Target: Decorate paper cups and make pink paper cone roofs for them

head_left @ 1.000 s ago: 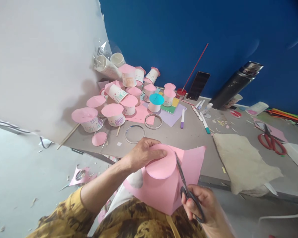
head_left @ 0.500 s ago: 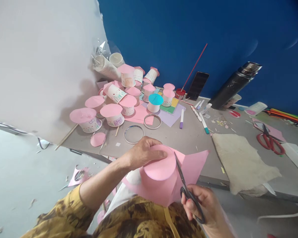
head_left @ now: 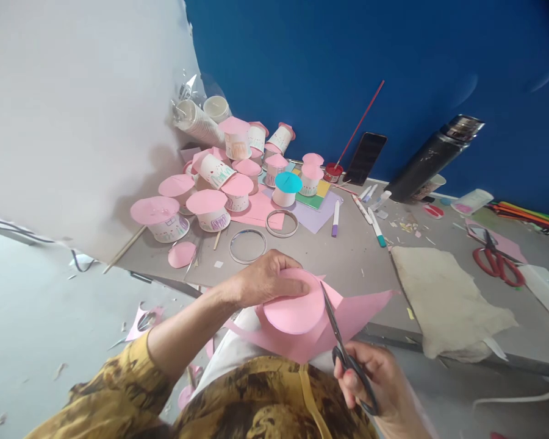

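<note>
My left hand (head_left: pixel 268 280) pinches a sheet of pink paper, thumb on top, above my lap. A round pink disc shape (head_left: pixel 295 312) shows under the thumb, and a loose flap of the pink paper (head_left: pixel 368 311) spreads out to the right and below. In my right hand (head_left: pixel 387 384) is a pair of scissors with black handles (head_left: pixel 335 323), fingers through the loops. Its blades point up and away along the right edge of the disc, and they look nearly closed. The fingers of my left hand beneath the paper are hidden.
Paper cups with pink tops (head_left: pixel 207 210) crowd the table's left side, one with a blue top (head_left: pixel 288 183). Two metal rings (head_left: pixel 247 246) lie nearer. Markers (head_left: pixel 335 219), a beige cloth (head_left: pixel 448 299), red-handled scissors (head_left: pixel 498 268), a phone (head_left: pixel 366 160) and a black flask (head_left: pixel 432 158) are rightward.
The loose pink flap has swung, its right tip now lower and farther right, and its lower edge has lifted. Both hands stay almost in place; the scissors have barely shifted.
</note>
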The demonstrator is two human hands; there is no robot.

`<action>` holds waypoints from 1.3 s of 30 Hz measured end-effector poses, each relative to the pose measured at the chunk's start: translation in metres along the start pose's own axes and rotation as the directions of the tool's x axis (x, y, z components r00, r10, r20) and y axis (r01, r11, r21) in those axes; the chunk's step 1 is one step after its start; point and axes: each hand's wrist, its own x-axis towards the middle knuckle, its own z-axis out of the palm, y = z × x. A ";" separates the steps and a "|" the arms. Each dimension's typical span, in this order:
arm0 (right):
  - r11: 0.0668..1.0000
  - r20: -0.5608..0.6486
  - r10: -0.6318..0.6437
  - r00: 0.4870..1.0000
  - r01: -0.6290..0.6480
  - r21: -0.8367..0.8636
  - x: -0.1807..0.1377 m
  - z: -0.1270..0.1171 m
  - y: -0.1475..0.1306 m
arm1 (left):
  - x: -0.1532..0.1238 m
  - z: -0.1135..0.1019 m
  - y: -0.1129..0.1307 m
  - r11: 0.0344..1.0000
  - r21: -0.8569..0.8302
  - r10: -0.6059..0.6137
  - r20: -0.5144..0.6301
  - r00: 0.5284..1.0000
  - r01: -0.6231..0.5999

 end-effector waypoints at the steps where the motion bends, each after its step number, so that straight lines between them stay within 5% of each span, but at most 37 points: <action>1: 1.000 0.001 0.000 1.000 0.000 -0.001 0.000 0.000 0.000 | 0.000 -0.001 0.000 1.000 0.003 0.000 0.005 1.000 0.000; 39: 0.998 0.054 0.039 0.998 -0.037 -0.042 0.001 0.000 0.001 | 0.007 -0.008 -0.004 0.995 0.099 -0.015 0.170 0.985 -0.002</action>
